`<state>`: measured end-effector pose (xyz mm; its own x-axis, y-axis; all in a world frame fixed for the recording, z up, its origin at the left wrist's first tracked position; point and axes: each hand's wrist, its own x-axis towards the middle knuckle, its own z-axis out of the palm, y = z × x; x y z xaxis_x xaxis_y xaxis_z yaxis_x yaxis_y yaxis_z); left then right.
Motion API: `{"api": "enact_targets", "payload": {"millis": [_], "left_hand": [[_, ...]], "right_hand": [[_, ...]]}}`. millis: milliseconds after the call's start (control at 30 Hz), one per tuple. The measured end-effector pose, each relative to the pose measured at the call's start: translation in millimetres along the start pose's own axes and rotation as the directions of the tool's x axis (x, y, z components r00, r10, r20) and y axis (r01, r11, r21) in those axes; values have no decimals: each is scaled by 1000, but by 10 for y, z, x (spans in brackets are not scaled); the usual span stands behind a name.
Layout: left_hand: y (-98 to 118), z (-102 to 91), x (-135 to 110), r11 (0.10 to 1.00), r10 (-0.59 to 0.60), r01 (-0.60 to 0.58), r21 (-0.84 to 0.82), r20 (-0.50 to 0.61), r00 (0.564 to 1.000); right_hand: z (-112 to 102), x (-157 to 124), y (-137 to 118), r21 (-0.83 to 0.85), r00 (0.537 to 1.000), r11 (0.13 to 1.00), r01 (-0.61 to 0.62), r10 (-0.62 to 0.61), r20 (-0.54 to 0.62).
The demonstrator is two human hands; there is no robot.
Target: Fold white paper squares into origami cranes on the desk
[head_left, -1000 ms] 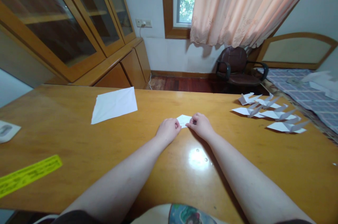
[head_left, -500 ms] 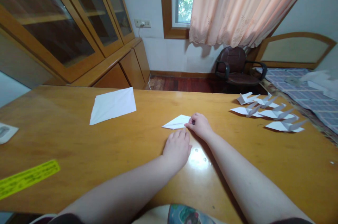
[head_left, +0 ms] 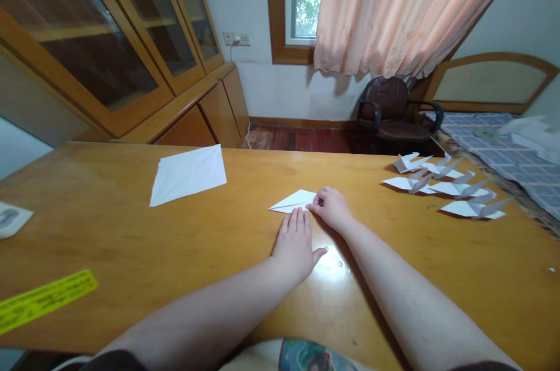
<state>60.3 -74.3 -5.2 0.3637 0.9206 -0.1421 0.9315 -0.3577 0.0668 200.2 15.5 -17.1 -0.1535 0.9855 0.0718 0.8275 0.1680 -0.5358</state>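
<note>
Fingers (head_left: 300, 218) of the left hand (head_left: 294, 247) lie flat and nearly side by side, their tips at the near edge of the folded paper (head_left: 292, 202), while the thumb sticks out to the right. The right hand (head_left: 335, 211) has its thumb and finger pinched on the paper's right end. That paper is white and narrow, its sharp point facing left, a dark crease line running lengthwise, and it lies at the middle of the wooden table (head_left: 175, 260), toward the far side. Half a second ago the left thumb was tucked closer in and the fingertips sat just short of the paper; a second ago, that hand gripped its left side. Farther left is a loose white sheet (head_left: 189, 176), one edge ragged; at far right, five paper birds (head_left: 472, 210) stand bunched. Near left, a yellow strip (head_left: 48, 300) carries dark print too blurred to read. Beyond the table are a chair (head_left: 389, 107) and curtain (head_left: 402, 15).
</note>
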Motion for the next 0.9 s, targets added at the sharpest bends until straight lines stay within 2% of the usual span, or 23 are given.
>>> {"api": "enact_targets", "payload": {"millis": [233,500,700,900], "left_hand": [[3,27,17,999,-40,41,-17,24,999],[-79,-101,14,997,-47,52,-62,75,996],[-103,-118,15,999,-17,20,-40,62,998],[-101,-200,40,999,-45,46,-25,36,998]], "right_hand": [[-6,-6,-13,-1,1000,1000,-2,2,4],[-28,-10,-29,-2,1000,1000,1,-1,10],[-28,-13,-26,12,1000,1000,4,-4,5],[-17,-23,-25,13,1000,1000,10,-10,-2]]}}
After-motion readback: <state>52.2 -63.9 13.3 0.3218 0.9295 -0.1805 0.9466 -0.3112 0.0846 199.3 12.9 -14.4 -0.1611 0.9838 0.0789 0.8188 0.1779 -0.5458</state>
